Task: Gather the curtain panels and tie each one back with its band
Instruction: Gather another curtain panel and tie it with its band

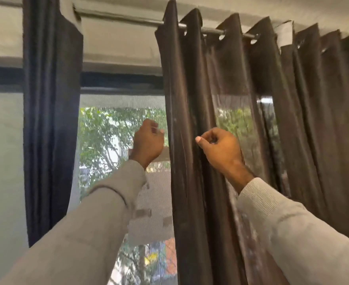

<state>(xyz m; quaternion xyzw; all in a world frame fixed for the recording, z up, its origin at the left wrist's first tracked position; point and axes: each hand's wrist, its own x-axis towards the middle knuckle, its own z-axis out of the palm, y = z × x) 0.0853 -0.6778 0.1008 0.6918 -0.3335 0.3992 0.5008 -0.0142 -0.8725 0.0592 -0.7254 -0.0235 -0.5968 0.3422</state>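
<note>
A dark brown eyelet curtain panel (190, 89) hangs from a metal rod (128, 18) and covers the right half of the window. My left hand (147, 141) is raised at the panel's left edge, its fingers curled and its fingertips at that edge, seemingly pinching it. To the right, at the same height, my right hand (219, 150) grips a fold of the same panel between thumb and curled fingers. A second, dark blue-black panel (50, 120) hangs bunched at the left. No tie band is in view.
Between the two panels the window (111, 140) shows, with a mesh screen and trees outside. A pale wall (2, 151) is at the far left. More pleats of brown curtain (323, 120) run on to the right edge.
</note>
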